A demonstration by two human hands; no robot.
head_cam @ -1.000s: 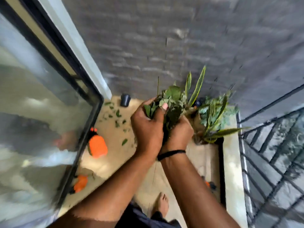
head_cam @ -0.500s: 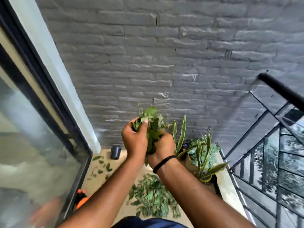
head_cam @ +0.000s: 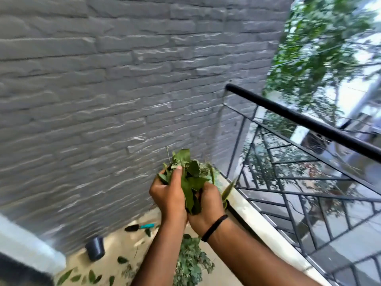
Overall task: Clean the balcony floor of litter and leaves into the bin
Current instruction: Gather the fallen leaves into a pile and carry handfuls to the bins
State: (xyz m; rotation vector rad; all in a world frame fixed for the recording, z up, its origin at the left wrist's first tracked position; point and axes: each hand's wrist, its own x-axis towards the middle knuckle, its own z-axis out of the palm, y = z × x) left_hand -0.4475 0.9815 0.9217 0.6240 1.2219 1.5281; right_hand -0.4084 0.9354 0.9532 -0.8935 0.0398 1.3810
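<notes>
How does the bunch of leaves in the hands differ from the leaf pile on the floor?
The bunch is gripped by both the left hand and right hand, held up by the wall; the pile lies loose on the floor, below the arms, untouched. Both are green.

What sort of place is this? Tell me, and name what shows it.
Most likely a narrow home balcony, raised above the ground. A black metal railing runs along the open side with trees beyond it, a grey brick wall closes the end, and loose leaves lie on the floor.
</notes>
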